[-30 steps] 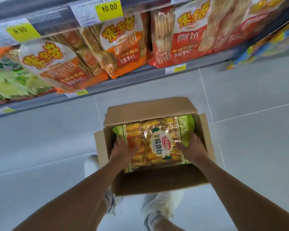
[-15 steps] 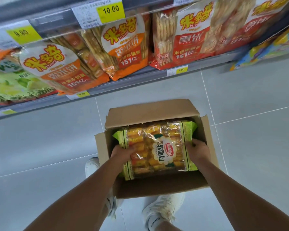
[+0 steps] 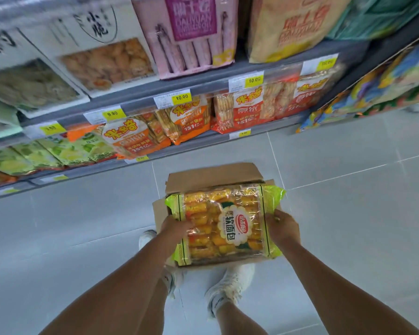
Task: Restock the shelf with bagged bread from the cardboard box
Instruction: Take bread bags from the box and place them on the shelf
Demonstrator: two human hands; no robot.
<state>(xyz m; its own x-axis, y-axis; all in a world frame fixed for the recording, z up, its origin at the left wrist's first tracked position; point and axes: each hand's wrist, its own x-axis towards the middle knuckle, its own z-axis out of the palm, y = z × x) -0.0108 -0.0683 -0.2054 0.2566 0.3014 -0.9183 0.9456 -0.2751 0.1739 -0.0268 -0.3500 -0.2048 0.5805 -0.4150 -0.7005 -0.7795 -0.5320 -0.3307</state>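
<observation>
A clear bag of bread [image 3: 224, 224] with green ends and a white round label hangs above the open cardboard box [image 3: 213, 176] on the floor. My left hand [image 3: 174, 229] grips the bag's left side and my right hand [image 3: 282, 227] grips its right side. The bag hides most of the box's inside. The shelf [image 3: 184, 90] with snack bags and yellow price tags stands beyond the box.
Orange and red cracker bags [image 3: 189, 122] and green bags [image 3: 65, 151] fill the lower shelves; pink and white packs sit higher. A second rack with colourful packs [image 3: 373, 93] stands at the right. My white shoes [image 3: 230, 284] stand just behind the box on grey tiles.
Both hands have lifted the bread bag up out of the box. My view has tilted up, so higher shelves now show.
</observation>
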